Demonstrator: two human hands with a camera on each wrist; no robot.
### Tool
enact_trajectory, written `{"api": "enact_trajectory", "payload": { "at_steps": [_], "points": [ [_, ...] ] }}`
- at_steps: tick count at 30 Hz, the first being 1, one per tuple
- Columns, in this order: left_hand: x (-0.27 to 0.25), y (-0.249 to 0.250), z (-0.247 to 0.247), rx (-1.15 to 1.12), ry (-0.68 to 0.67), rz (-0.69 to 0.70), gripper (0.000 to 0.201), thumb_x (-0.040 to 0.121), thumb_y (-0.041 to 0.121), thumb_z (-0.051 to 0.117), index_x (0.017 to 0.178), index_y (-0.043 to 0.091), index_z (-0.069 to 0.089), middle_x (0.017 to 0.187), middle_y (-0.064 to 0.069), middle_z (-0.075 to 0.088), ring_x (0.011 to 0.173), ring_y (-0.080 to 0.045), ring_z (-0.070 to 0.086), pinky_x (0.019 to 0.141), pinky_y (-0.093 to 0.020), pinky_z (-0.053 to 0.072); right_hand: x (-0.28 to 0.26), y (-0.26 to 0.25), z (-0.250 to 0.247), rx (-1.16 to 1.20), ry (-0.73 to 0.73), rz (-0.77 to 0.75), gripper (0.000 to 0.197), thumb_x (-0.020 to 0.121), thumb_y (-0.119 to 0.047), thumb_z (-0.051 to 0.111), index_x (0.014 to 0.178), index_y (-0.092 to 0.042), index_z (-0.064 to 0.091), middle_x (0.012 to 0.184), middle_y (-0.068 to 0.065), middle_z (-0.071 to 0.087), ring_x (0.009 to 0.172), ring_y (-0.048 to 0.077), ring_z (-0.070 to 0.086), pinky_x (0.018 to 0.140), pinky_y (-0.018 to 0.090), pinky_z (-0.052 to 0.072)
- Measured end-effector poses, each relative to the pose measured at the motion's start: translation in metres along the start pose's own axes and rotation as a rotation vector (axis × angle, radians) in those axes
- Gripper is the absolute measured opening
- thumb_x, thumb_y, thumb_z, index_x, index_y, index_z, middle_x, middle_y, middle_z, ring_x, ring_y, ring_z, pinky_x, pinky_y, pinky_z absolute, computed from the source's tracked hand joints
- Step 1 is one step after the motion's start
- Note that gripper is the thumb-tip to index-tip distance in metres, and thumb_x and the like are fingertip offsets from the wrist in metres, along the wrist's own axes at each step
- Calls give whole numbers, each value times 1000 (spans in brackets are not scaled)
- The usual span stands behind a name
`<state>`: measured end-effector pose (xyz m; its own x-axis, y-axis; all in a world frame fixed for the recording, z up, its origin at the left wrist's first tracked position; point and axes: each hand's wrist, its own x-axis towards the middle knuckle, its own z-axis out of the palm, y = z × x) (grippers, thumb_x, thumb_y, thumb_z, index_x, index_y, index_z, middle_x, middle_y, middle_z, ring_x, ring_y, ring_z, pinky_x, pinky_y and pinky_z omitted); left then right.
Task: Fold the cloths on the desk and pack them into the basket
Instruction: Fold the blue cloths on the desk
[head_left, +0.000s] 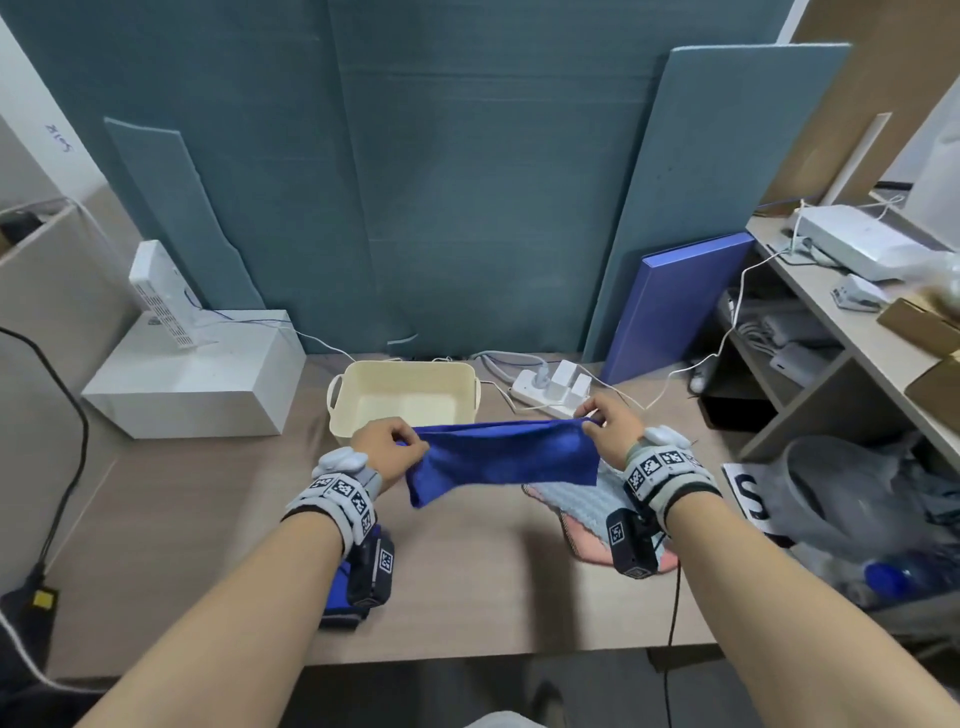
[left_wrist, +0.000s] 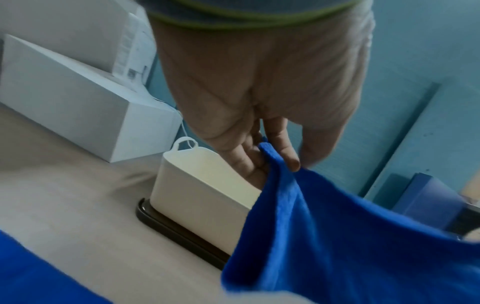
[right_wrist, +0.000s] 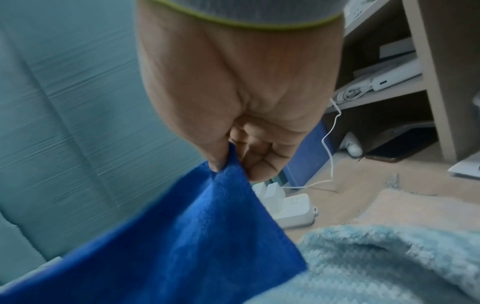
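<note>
A dark blue cloth (head_left: 498, 454) hangs stretched in the air between my two hands, just in front of the cream basket (head_left: 405, 397). My left hand (head_left: 402, 439) pinches its left end (left_wrist: 272, 160) between thumb and fingers. Its right end (right_wrist: 228, 164) is pinched by my right hand (head_left: 597, 421). The basket (left_wrist: 202, 191) looks empty and stands on a dark tray. Under my right wrist lie a light blue knitted cloth (head_left: 587, 496) and a pink cloth (head_left: 592, 545), the light blue one (right_wrist: 389, 263) on top. Another blue cloth (head_left: 337, 592) lies beneath my left wrist.
A white box (head_left: 197, 384) with a white device on it stands left of the basket. A white power strip (head_left: 550, 389) with plugs and cables lies behind my right hand. A blue folder (head_left: 675, 306) leans against the teal panels. Shelves (head_left: 831, 332) with clutter stand at the right.
</note>
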<state>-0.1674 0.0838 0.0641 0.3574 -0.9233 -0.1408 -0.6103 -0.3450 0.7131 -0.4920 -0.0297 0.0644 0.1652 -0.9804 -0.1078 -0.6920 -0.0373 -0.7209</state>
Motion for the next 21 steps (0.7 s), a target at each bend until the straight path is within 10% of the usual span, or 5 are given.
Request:
{"api": "enact_trajectory", "payload": {
  "at_steps": [5, 10, 21],
  "points": [
    [0, -6, -8, 35, -2, 123, 28, 79, 8, 71, 92, 29, 57, 85, 2, 62, 71, -16, 54, 63, -26, 41, 3, 9, -13, -106, -13, -69, 44, 84, 4, 61, 73, -38, 60, 72, -6, 58, 69, 21, 55, 68, 37, 49],
    [4, -2, -13, 84, -43, 217, 31, 83, 7, 66, 92, 34, 54, 95, 3, 60, 85, -21, 57, 77, -32, 45, -3, 0, -20, -115, -48, -150, 41, 81, 10, 59, 75, -31, 55, 77, 5, 59, 73, 27, 55, 74, 43, 51],
    [4, 0, -17, -25, -34, 101, 20, 82, 14, 78, 72, 23, 63, 71, -2, 66, 64, -21, 60, 58, -33, 55, 2, 2, -30, -262, -107, -127, 53, 87, 7, 59, 66, -42, 65, 86, 5, 65, 77, 25, 60, 73, 36, 53]
  ]
}}
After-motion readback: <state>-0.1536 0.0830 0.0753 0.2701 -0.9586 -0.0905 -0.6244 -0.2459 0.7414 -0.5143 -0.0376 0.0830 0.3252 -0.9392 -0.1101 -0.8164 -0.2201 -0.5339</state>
